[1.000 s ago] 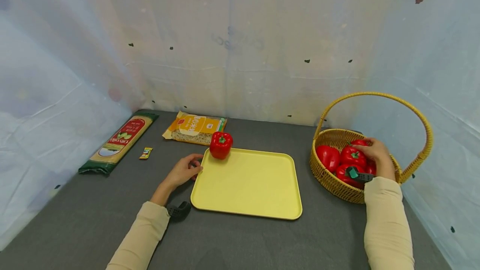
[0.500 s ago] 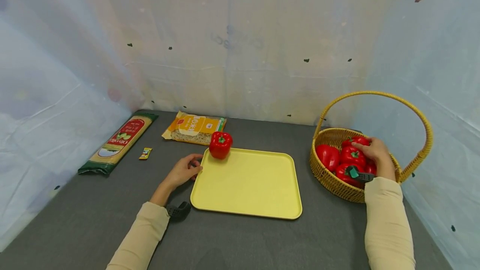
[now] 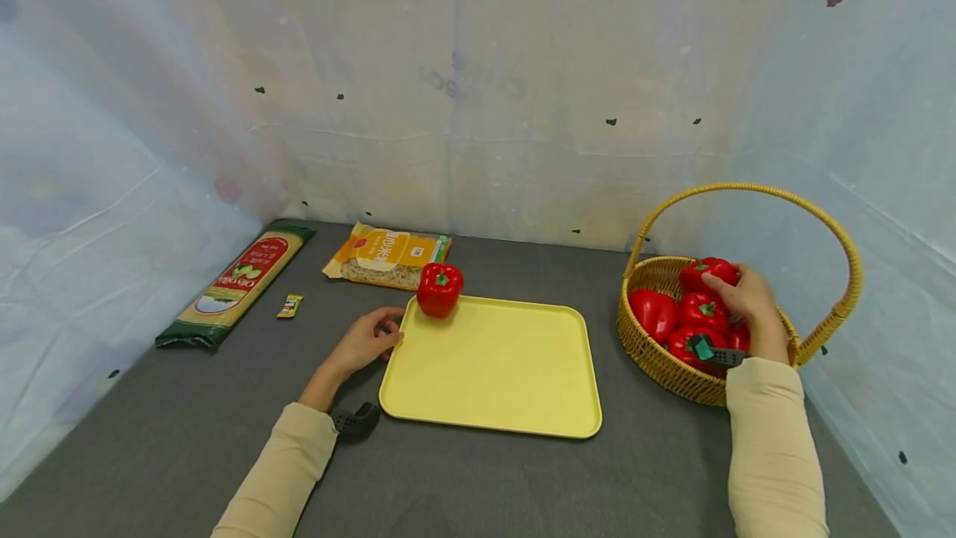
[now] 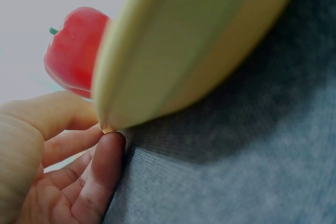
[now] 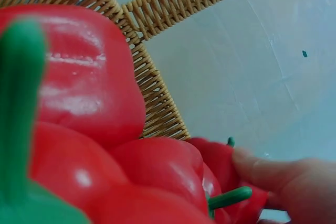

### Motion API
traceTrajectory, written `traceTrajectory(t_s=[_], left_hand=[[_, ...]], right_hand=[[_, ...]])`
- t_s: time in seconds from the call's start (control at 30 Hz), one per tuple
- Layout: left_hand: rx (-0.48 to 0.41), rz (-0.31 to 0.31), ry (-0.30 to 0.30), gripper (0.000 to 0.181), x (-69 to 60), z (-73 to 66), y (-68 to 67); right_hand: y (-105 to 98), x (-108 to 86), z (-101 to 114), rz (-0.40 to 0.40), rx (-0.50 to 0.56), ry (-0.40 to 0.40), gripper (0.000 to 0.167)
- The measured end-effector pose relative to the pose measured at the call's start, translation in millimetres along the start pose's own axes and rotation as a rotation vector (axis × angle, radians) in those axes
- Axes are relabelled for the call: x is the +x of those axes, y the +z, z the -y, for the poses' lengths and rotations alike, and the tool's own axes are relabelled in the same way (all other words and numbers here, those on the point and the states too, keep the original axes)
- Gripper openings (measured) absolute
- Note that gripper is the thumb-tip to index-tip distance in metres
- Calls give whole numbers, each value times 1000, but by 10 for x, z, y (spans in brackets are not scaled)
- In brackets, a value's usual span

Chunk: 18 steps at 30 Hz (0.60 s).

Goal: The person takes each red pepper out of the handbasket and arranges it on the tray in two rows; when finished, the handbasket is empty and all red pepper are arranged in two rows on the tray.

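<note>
My left hand (image 3: 364,343) pinches the left edge of a yellow rectangular tray (image 3: 496,368); in the left wrist view the thumb and fingertips meet at its rim (image 4: 113,98). One red bell pepper (image 3: 440,290) stands at the tray's far left corner. Over on the right, my right hand (image 3: 751,299) grips another red bell pepper (image 3: 706,273) at the far side of a wicker basket (image 3: 644,351). The right wrist view shows the thumb on that pepper (image 5: 215,158), with part of the hand cut off. Several more red peppers (image 3: 653,314) lie beneath and beside it.
A tall arched handle (image 3: 747,187) rises over the basket. Behind the tray lies a yellow bag of grain-like food (image 3: 388,256). A long green-ended packet (image 3: 239,285) and a small yellow sachet (image 3: 290,305) lie at the left. Pale sheeting surrounds the dark table.
The pepper in my right hand has risen slightly and more of it shows above the other peppers. My left hand and the tray have stayed in place.
</note>
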<state>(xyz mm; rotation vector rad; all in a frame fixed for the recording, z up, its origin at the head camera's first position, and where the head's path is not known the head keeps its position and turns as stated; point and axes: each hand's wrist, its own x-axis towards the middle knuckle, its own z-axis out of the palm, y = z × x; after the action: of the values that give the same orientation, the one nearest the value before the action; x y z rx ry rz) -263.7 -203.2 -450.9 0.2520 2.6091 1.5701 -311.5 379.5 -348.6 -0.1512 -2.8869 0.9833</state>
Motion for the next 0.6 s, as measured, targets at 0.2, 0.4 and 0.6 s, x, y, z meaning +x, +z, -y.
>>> traceTrajectory(t_s=[0.2,0.4,0.6], left_hand=[[4,-4,6,44,-7,-5,5],[9,-1,0,44,-4,-3,8],[1,-6,-4,44,-11,-19,6]], right_hand=[[-34,-29,108,-22,12,-51,77],[-72,-115,215,-35,40,-67,76],[-115,-181,280,-81,86,-97,77]])
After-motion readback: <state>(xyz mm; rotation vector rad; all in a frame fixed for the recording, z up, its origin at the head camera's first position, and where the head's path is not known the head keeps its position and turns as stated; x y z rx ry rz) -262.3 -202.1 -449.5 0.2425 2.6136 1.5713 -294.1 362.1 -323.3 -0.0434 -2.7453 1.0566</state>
